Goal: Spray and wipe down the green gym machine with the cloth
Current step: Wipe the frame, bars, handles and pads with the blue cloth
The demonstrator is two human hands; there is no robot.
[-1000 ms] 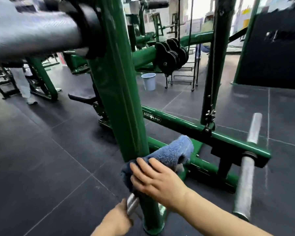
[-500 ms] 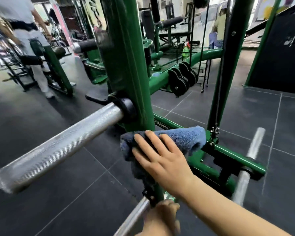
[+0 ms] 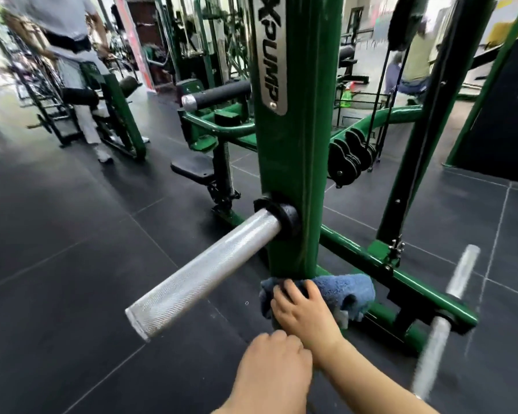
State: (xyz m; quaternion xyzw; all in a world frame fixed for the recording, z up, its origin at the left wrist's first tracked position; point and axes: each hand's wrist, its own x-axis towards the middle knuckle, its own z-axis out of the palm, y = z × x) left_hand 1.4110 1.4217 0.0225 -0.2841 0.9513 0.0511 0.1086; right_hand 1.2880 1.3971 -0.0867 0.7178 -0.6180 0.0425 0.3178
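The green gym machine's upright post [image 3: 293, 162] stands in the middle and carries a silver label. My right hand [image 3: 304, 309] presses a blue cloth [image 3: 338, 289] flat against the post's lower part, fingers spread over the cloth, below the knurled silver peg [image 3: 201, 277]. My left hand [image 3: 272, 372] is curled into a fist just below and in front of the right wrist. What it grips is hidden under it. No spray bottle is in view near my hands.
The machine's green base rail [image 3: 401, 279] runs right to a second silver peg [image 3: 443, 321]. A cable post [image 3: 416, 162] and black pulleys [image 3: 347, 156] stand behind. A person [image 3: 72, 64] stands by other machines at the left. Black rubber floor [image 3: 72, 264] surrounds everything.
My right hand slid the cloth up the post to just under the silver peg, then a little back down. My left hand stayed low, earlier gripping a lower metal peg.
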